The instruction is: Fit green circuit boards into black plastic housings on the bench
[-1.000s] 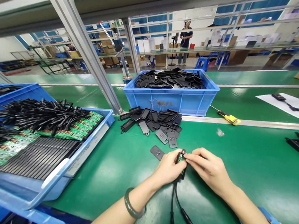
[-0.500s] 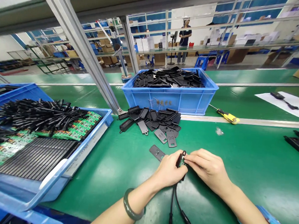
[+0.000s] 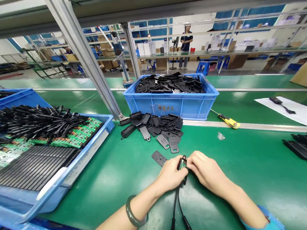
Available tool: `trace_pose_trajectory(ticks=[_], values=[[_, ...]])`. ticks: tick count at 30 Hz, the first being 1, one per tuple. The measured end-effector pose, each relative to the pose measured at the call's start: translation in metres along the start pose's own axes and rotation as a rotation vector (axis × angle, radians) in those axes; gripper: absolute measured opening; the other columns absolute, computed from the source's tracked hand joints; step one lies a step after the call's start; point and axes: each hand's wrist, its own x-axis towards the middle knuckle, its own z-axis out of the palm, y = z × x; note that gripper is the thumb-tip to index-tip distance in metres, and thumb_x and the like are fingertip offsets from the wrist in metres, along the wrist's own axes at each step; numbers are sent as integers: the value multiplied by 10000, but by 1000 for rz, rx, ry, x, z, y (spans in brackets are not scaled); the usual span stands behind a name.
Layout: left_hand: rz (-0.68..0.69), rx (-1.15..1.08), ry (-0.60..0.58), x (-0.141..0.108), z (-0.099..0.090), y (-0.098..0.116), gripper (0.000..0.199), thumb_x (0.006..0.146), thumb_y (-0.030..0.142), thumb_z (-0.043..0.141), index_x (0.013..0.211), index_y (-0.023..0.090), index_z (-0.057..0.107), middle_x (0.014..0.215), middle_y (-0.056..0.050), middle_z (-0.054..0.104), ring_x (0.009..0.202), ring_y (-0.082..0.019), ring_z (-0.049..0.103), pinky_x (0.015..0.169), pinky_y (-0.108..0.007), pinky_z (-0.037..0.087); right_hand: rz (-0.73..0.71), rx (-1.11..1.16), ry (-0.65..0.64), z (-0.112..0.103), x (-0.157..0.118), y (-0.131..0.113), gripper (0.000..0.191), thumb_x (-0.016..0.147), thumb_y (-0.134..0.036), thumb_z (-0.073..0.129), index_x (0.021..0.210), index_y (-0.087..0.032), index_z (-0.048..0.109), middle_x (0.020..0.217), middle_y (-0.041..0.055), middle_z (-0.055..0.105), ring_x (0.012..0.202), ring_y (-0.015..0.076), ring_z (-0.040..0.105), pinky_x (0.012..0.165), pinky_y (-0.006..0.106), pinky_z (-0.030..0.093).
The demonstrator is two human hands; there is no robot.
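Observation:
My left hand (image 3: 172, 176) is closed around a narrow black plastic case (image 3: 184, 181), with its thumb across the front. Inside the case shows a small green circuit board (image 3: 183, 164). Two black cables (image 3: 174, 212) hang from the lower end toward me and finish in connectors. The bunched fingertips of my right hand (image 3: 204, 172) press on the right edge of the case near its top; whether they pinch a small part there is hidden. Just beyond my left hand a flat black cover (image 3: 159, 158) lies on the green bench, partly behind the fingers.
Loose black covers (image 3: 155, 125) lie in a pile before a blue bin (image 3: 170, 105) heaped with more. At left, a blue tray (image 3: 90, 156) holds wired circuit boards. A yellow screwdriver (image 3: 231, 122), black cases (image 3: 302, 148) and white paper (image 3: 302, 114) are to the right.
My right fingertips have slid slightly down along the case's edge, and the hand is more curled. The left hand keeps its hold. The whole view has shifted a little.

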Motion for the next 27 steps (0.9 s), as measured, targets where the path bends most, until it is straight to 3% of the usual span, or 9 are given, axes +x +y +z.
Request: trace_pose_trajectory(ticks=[3, 6, 9, 13, 16, 18, 23, 25, 27], values=[[-74, -233, -12, -1, 2, -2, 268, 740, 221, 502, 1003, 208, 555, 751, 13, 577, 666, -134, 569, 619, -233, 451, 302, -32, 34, -13, 3, 42, 166, 905, -231, 387, 823, -184, 523, 832, 57, 601, 759, 167, 575, 677, 268, 457], [-124, -538, -148, -7, 10, -1, 396, 775, 342, 544, 1148, 235, 460, 737, 15, 534, 606, -140, 612, 536, -232, 476, 608, -392, -35, -32, 9, 94, 194, 884, -208, 391, 823, -135, 560, 867, 126, 626, 806, 229, 604, 660, 310, 448], [-112, -813, -399, -15, 14, 6, 587, 734, 455, 624, 1234, 262, 385, 717, 24, 499, 528, -142, 612, 466, -241, 492, 647, -504, -92, -44, 24, 117, 210, 840, -143, 418, 739, -75, 589, 810, 216, 618, 763, 310, 612, 575, 348, 419], [-55, -921, -743, -25, 5, 20, 664, 694, 468, 687, 1266, 239, 439, 648, 23, 533, 539, -128, 596, 500, -248, 496, 460, -431, -113, -29, 60, 70, 180, 842, -182, 456, 772, -127, 613, 847, 148, 635, 798, 265, 606, 614, 321, 421], [-17, -849, -973, -29, -5, 27, 537, 642, 532, 701, 1035, 172, 634, 703, -17, 582, 586, -169, 612, 508, -288, 491, 114, -57, -204, 5, 79, 4, 198, 840, -370, 535, 797, -186, 594, 801, 47, 627, 721, 177, 595, 615, 259, 432], [45, -800, -1065, -28, -8, 25, 532, 580, 612, 693, 851, 154, 668, 676, -21, 582, 580, -191, 613, 492, -302, 490, 3, -77, -233, 26, 83, -33, 302, 751, -454, 638, 849, -176, 573, 824, 61, 621, 725, 204, 597, 612, 282, 442], [42, -833, -1028, -21, -7, 13, 530, 610, 653, 651, 769, 148, 618, 564, -5, 556, 496, -157, 586, 448, -251, 477, 12, -178, -279, 38, 77, -48, 129, 843, -210, 475, 764, -162, 565, 748, 81, 625, 704, 219, 616, 620, 298, 434], [-40, -907, -932, -17, -6, 11, 539, 691, 646, 583, 847, 130, 607, 595, -26, 582, 454, -144, 573, 397, -230, 451, 184, 1, -201, 24, 71, -30, 231, 872, -201, 360, 760, -174, 560, 678, 43, 610, 636, 180, 601, 604, 285, 431], [-117, -957, -695, -12, -4, 10, 528, 733, 622, 549, 914, 127, 575, 604, -27, 583, 403, -115, 537, 347, -194, 401, 421, 289, -67, 7, 61, -8, 268, 896, -290, 311, 879, -182, 556, 610, -3, 569, 537, 149, 556, 546, 272, 428]])
